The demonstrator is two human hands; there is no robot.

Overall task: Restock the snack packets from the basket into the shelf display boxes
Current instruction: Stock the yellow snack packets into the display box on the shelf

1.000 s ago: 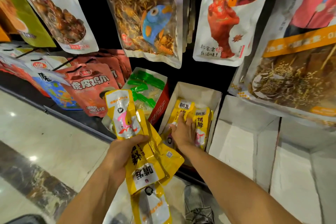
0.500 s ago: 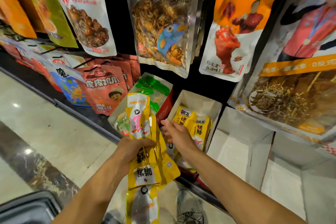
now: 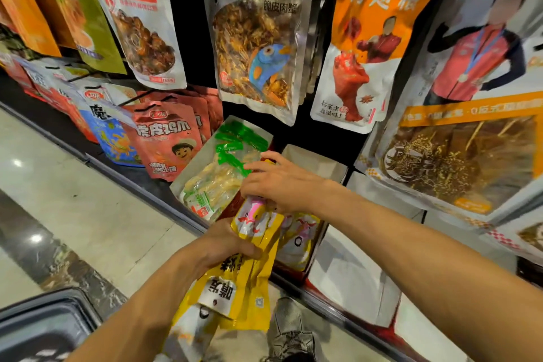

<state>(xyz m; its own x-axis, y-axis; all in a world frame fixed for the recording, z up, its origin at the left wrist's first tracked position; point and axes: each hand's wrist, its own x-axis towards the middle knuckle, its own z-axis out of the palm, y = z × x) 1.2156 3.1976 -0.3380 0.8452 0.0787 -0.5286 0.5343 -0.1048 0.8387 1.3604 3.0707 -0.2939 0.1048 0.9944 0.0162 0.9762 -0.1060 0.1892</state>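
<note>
Left hand (image 3: pixel 223 244) gripping glossy yellow plastic snack packets (image 3: pixel 249 288); right hand (image 3: pixel 279 182) pinching top one; tugging risking others slipping loose.

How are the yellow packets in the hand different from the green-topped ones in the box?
The yellow packets are mostly yellow; the green-topped packets are see-through with pale food inside. The yellow packets are bunched in the left hand; the green-topped packets lie in a display box. Both are slim snack packets.
</note>
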